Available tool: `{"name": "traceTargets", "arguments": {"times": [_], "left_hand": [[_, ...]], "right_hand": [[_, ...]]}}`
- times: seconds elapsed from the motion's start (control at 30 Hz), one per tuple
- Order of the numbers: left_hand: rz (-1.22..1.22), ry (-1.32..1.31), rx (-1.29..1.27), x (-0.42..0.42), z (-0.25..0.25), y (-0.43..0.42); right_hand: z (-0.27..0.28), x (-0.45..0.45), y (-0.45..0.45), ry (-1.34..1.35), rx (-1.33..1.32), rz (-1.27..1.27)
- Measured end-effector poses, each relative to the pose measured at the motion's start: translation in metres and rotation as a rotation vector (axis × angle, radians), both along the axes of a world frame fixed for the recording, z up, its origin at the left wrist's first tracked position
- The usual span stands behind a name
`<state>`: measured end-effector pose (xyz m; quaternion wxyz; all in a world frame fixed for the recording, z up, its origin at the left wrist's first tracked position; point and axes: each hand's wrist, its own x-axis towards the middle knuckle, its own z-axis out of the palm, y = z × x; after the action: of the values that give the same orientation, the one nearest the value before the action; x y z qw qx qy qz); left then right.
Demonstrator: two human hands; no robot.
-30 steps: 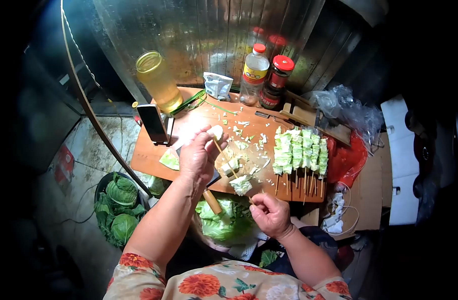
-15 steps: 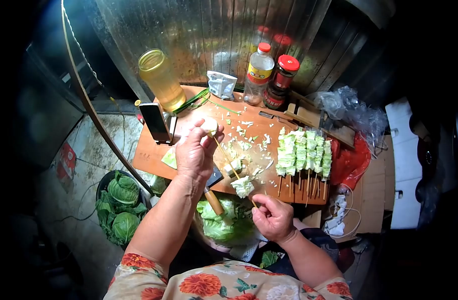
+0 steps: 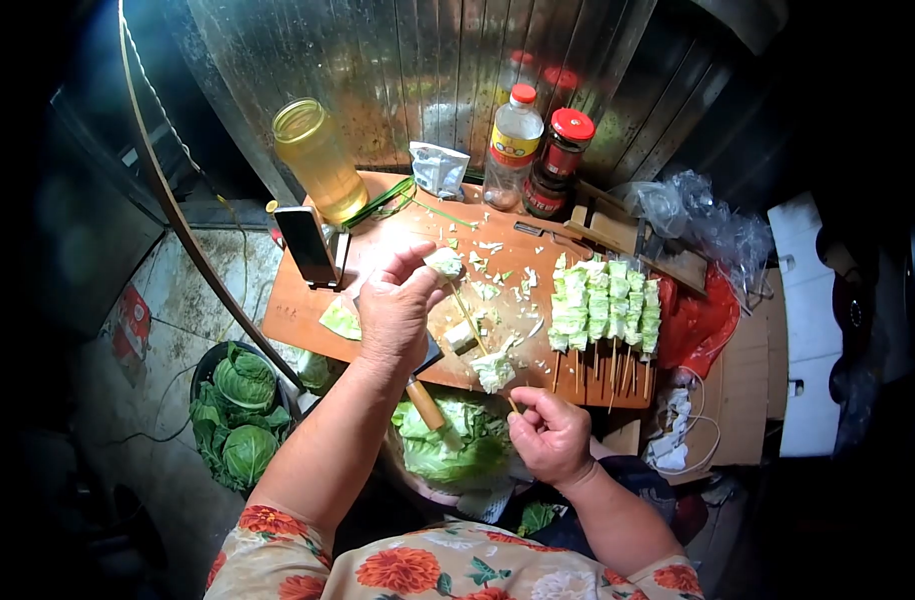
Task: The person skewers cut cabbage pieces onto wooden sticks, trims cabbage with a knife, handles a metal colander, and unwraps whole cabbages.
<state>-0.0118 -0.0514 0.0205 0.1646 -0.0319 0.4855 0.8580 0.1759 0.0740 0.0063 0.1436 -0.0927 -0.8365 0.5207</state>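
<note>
My left hand (image 3: 398, 305) pinches a pale cabbage piece (image 3: 444, 262) at the upper tip of a thin wooden skewer (image 3: 466, 312). Closed around the skewer's lower end is my right hand (image 3: 550, 432), near the board's front edge. Between the hands, a clump of cabbage leaves (image 3: 494, 371) is threaded low on the stick. A knife (image 3: 426, 404) lies by my left wrist, its blade partly hidden by the forearm. Another cut cabbage block (image 3: 464, 335) rests behind the skewer. To the right, several finished cabbage skewers (image 3: 606, 305) lie side by side, sticks toward me.
The wooden board (image 3: 298, 312) carries cabbage scraps, a phone on a stand (image 3: 308, 245), a jar of yellowish liquid (image 3: 323, 165), a clear bottle (image 3: 513, 145) and red-lidded jars (image 3: 566, 145). Loose cabbage leaves (image 3: 458, 450) sit below; whole cabbages (image 3: 246, 380) fill a tub at left.
My left hand has shifted slightly right, with the cabbage piece now on the skewer's tip. The skewer stands a little steeper, and my right hand has moved slightly right.
</note>
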Motion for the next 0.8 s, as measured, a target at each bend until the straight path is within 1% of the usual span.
{"name": "traceTargets", "arguments": {"times": [0.07,0.13,0.4,0.5,0.57,0.8], "left_hand": [[-0.022,-0.026,-0.038,0.0002,-0.0031,0.0001],[-0.031,0.018,-0.074,0.0020,-0.0037,0.0025],[-0.093,-0.068,-0.042,0.0024,-0.0019,0.0020],[-0.112,-0.066,-0.001,-0.0021,-0.0085,-0.0009],[-0.128,-0.058,0.029,-0.0025,-0.0099,-0.0007],[-0.151,-0.021,-0.076,-0.0007,-0.0083,0.0030]], "right_hand": [[-0.0016,-0.0004,-0.0025,0.023,0.025,-0.012],[-0.0015,-0.0003,-0.0027,0.045,0.051,-0.024],[0.0012,-0.0011,-0.0058,0.071,0.101,-0.040],[0.0009,-0.0015,-0.0046,0.033,0.042,-0.060],[-0.0036,-0.0006,-0.0049,0.062,0.036,-0.046],[-0.0019,0.0013,-0.0053,0.085,0.018,-0.024]]}}
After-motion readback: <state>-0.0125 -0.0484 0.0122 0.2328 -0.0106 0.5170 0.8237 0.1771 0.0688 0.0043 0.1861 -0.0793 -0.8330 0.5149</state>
